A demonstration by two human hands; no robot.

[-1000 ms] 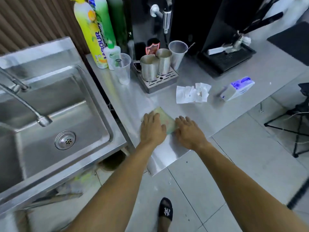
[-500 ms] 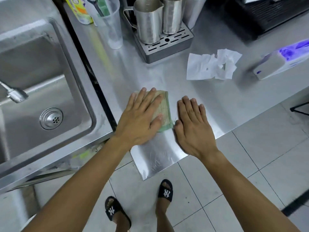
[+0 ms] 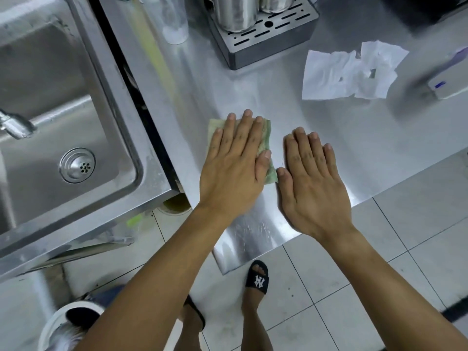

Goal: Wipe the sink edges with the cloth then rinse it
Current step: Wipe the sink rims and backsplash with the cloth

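Observation:
A folded green cloth [image 3: 266,138] lies flat on the steel counter [image 3: 329,127], mostly covered by my left hand [image 3: 235,163], which presses on it with straight fingers. Flat on the bare counter just right of the cloth rests my right hand [image 3: 311,178], its thumb close to the cloth's near corner. The steel sink [image 3: 119,102] lies to the left across a dark gap, with its drain [image 3: 77,165] in the basin and the tap spout [image 3: 15,126] at the left edge.
A grey drip tray [image 3: 266,44] with metal jugs stands at the back, a clear plastic cup [image 3: 174,24] to its left. Crumpled white tissue [image 3: 349,72] and a white-and-purple packet [image 3: 448,84] lie at the right. The counter's front edge is near my wrists.
The view has tilted down and closer to the counter. Both hands stay flat in place, the left one on the cloth, its fingers now straighter across it.

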